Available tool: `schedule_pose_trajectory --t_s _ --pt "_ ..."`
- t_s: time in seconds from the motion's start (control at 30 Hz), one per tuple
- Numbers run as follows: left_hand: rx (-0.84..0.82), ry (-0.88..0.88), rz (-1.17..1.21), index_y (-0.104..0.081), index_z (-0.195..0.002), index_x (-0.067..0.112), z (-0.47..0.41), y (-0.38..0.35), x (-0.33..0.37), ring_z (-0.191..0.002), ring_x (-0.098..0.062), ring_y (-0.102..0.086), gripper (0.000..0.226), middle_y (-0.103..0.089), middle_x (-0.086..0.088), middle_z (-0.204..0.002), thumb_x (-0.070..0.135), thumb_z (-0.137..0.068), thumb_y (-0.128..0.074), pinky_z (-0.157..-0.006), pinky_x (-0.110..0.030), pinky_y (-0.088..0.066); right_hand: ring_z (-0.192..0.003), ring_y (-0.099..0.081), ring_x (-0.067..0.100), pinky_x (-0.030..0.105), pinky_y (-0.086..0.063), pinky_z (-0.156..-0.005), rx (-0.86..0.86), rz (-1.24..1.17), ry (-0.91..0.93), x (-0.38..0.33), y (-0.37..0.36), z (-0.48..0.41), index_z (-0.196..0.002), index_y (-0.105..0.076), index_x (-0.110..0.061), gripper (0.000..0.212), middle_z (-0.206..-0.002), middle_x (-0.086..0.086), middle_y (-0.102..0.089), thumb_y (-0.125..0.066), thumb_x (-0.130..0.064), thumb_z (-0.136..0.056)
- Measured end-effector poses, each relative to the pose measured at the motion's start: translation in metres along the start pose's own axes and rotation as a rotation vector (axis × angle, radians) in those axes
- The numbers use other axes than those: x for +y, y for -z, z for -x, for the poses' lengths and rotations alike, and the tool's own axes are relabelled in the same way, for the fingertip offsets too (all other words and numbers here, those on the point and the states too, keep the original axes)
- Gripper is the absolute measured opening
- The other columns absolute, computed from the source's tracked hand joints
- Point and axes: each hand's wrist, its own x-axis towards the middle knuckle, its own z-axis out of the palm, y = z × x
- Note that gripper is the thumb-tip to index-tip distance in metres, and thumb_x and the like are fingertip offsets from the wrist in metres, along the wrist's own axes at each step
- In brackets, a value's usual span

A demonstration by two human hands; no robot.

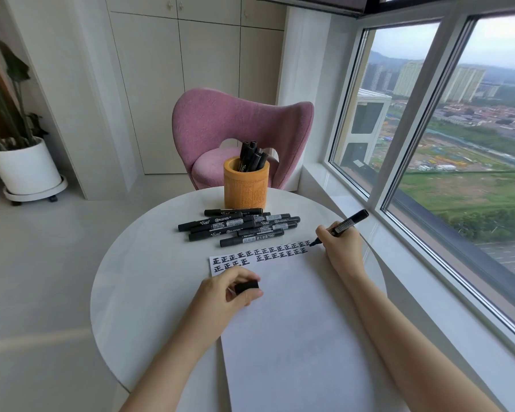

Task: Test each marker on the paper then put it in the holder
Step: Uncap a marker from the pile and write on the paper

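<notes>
Now, marker [347, 224]: pinched in the grip of the right hand [341, 246], tip at the paper's [295, 322] far right corner.
Cap [246, 286]: in the grip of the left hand [229, 288], which rests on the sheet.
Stroke: I'd pin the paper and press lightly.
Holder [246, 185]: several black markers stand inside.
Loose markers [238, 226]: piled on the bench [137, 278] between holder and paper.

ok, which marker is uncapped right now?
The marker in the right hand, tip at the paper's top edge; the left hand holds a black cap. The pile lies capped.
</notes>
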Motion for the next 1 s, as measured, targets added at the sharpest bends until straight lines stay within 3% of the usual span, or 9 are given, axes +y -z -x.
schedule_pose_trajectory --t_s 0.57,1.0 --pt "-0.003 0.0 -0.012 -0.068 -0.087 0.024 0.0005 0.0005 0.0 -0.061 -0.001 -0.059 0.013 -0.071 0.006 -0.08 0.017 -0.078 -0.074 -0.063 -0.006 -0.042 -0.057 -0.029 0.018 0.03 -0.023 -0.056 -0.031 0.021 0.02 0.0012 -0.0023 -0.0011 -0.063 -0.041 -0.009 0.025 -0.06 0.01 -0.034 -0.058 -0.008 -0.08" --pt "0.003 0.026 0.022 -0.068 -0.083 0.029 0.0003 -0.0002 -0.0021 -0.062 -0.004 -0.062 0.015 -0.071 0.008 -0.078 0.017 -0.077 -0.075 -0.065 -0.01 -0.044 -0.057 -0.022 0.017 0.028 -0.016 -0.049 0.009 0.04 0.042 0.0026 -0.0029 -0.0012 -0.063 -0.034 -0.009 0.028 -0.059 0.006 -0.026 -0.056 -0.005 -0.081"
